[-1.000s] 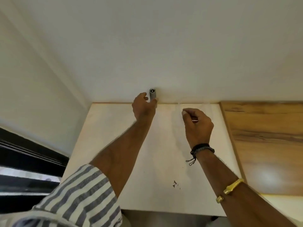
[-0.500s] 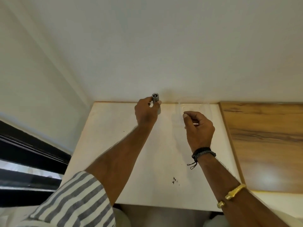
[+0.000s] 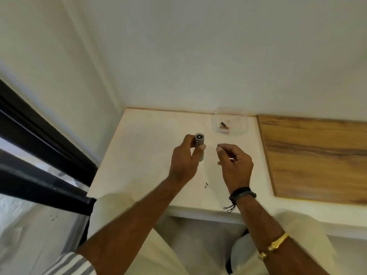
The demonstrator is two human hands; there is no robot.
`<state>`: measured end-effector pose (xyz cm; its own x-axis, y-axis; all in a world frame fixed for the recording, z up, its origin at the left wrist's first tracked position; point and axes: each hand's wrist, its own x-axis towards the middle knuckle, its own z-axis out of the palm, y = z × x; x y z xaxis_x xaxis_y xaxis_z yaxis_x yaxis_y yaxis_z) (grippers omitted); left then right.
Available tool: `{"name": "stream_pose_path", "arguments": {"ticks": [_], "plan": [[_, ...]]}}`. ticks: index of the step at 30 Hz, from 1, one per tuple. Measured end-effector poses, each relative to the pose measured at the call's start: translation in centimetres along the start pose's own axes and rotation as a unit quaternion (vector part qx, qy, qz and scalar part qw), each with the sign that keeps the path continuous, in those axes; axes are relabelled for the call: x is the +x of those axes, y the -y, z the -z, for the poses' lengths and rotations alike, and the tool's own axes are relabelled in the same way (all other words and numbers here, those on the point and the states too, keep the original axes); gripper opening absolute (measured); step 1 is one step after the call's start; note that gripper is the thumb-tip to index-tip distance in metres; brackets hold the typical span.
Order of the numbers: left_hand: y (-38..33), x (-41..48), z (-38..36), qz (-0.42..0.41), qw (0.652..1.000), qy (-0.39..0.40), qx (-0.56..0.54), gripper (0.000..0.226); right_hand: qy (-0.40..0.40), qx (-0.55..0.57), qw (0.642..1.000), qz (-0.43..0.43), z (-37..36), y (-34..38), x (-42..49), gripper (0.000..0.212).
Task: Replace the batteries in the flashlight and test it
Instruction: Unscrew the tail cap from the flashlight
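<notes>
My left hand (image 3: 183, 161) grips a small grey flashlight (image 3: 199, 142), upright over the white table (image 3: 143, 155), its round dark-centred end turned toward me. My right hand (image 3: 236, 167) hovers just right of it, apart from it, fingers curled inward with thumb and forefinger slightly apart; whether anything lies in the palm is hidden. Behind the hands, a clear plastic container (image 3: 243, 127) sits by the wall with a small dark and brown piece (image 3: 224, 125) inside, possibly a battery.
A wood-grain board (image 3: 317, 155) adjoins the table on the right. A black window frame (image 3: 39, 135) runs along the left. White walls close the table's back and left. Small dark marks (image 3: 207, 185) dot the table near its front edge.
Both hands have drawn back from the wall toward me. The left hand carried the flashlight with it. The right hand left the container, which now shows uncovered.
</notes>
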<state>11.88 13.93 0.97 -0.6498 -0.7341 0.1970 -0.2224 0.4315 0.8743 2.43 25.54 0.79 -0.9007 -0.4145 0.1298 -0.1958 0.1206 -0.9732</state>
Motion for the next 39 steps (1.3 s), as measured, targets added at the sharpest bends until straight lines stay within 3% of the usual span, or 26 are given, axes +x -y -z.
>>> {"name": "stream_pose_path", "arguments": {"ticks": [10,20,30,35,39], "plan": [[1.6,-6.9,-0.1,-0.047,0.988,0.098,0.106,0.022,0.046,0.012,0.998,-0.035,1.5,-0.8,-5.5,0.008],[1.2,-8.2,0.2,-0.096,0.964,0.142,0.203,0.024,0.117,-0.148,0.982,0.022,2.4,-1.5,-6.2,0.033],[0.7,-8.2,-0.2,-0.093,0.961,0.150,0.213,0.029,0.113,-0.184,0.973,0.081,2.4,-1.9,-6.5,0.028],[1.4,-7.9,0.4,-0.089,0.960,0.161,0.210,0.028,0.156,-0.164,0.965,0.129,2.6,-2.1,-6.5,0.015],[1.2,-7.9,0.6,-0.104,0.956,0.153,0.229,0.029,0.153,-0.146,0.976,0.057,3.3,-1.9,-6.4,0.025]]}}
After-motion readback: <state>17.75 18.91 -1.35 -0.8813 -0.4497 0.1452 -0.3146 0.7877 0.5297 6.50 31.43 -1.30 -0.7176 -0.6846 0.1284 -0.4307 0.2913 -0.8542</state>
